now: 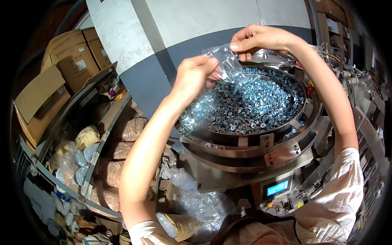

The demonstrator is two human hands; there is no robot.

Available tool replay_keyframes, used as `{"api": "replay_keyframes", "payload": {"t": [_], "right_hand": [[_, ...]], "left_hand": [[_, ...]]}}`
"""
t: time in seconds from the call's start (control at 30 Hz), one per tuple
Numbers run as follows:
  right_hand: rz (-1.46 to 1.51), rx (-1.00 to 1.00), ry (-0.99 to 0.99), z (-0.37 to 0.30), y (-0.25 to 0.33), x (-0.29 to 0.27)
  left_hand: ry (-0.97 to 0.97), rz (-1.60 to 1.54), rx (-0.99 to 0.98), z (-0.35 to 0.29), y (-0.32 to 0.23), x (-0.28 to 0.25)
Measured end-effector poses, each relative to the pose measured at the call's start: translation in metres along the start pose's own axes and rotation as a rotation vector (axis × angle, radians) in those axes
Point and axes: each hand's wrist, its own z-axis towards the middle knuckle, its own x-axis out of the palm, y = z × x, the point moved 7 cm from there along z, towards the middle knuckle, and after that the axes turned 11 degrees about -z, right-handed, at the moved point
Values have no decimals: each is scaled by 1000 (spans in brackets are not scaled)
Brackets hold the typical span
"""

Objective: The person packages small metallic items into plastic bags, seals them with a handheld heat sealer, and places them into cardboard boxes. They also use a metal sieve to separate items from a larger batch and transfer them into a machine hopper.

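Both of my arms reach up over a round metal feeder bowl (245, 141) heaped with small shiny metal parts (249, 106). Between my hands a clear plastic bag (228, 63) is held up above the far side of the heap. My left hand (195, 75) pinches the bag's left side, thumb on top. At the upper right corner, my right hand (256, 41) grips the bag between thumb and curled fingers. Light glints off the film, and I cannot make out whether anything lies inside it.
Below the bowl is a control box with a lit blue screen (277, 188). Clear plastic bags (204, 204) lie piled beneath. On the left stand metal shelving (98, 159) and cardboard boxes (73, 57). A second bowl (271, 58) sits behind, with machine parts (363, 85) to the right.
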Motion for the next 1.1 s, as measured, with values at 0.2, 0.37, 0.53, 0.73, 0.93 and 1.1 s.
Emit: {"api": "replay_keyframes", "payload": {"t": [0.2, 0.37, 0.53, 0.73, 0.93, 1.1], "right_hand": [[-54, -117, -288, -4, 5, -14], [-368, -139, -116, 4, 3, 18], [-175, -135, -203, 8, -5, -8], [-506, -14, -160, 1, 34, -31], [-199, -117, -189, 0, 50, -39], [64, -204, -166, -18, 84, -7]], "left_hand": [[29, 121, -19, -1, 0, 4], [10, 493, -272, 7, 19, -26], [-49, 355, -192, -8, 13, -32], [-88, 447, -182, -25, 0, -40], [-112, 403, -133, -48, -11, -36], [-59, 118, 13, -79, -24, -26]]}}
